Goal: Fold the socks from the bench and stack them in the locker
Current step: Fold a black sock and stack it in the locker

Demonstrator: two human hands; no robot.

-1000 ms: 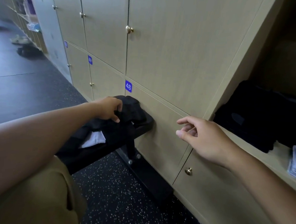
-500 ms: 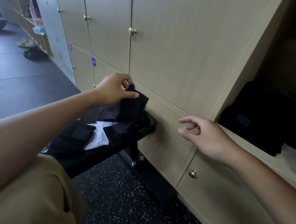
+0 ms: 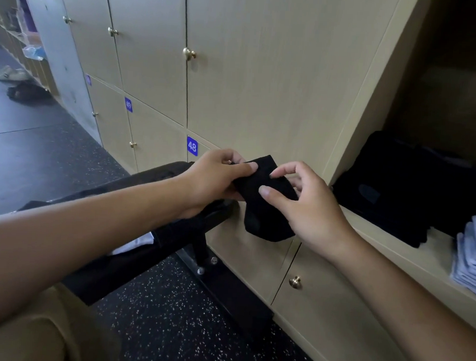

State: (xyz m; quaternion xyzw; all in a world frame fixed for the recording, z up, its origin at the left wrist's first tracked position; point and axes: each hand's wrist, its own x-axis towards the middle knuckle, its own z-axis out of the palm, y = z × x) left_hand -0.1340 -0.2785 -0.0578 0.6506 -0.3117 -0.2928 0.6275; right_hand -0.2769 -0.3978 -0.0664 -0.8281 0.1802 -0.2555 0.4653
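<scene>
A wall of wooden locker doors [image 3: 264, 79] fills most of the view, with one open locker [image 3: 393, 254] at the right. On its shelf lie a pile of black folded items [image 3: 391, 188] and, further right at the frame edge, a stack of pale blue folded ones [image 3: 472, 256]. Below left stands the black padded counter [image 3: 160, 176], carrying more dark clothing and a white piece [image 3: 142, 240], mostly hidden behind the left forearm.

Both hands meet in front of door 48 [image 3: 192, 145], just off the counter's end. The left hand [image 3: 212, 179] grips the upper end of a black sock [image 3: 266, 201], thumb on top and fingers curled beneath. The right hand [image 3: 307, 203] pinches the same sock near its middle, thumb and fingers [image 3: 278, 172] pressed on the fabric, while the lower end hangs free.

The step in hand looks like the start of a fold: the sock is picked up and being straightened. Next, it probably needs the hanging end brought up to the held end, then a short carry right onto the black pile.
</scene>
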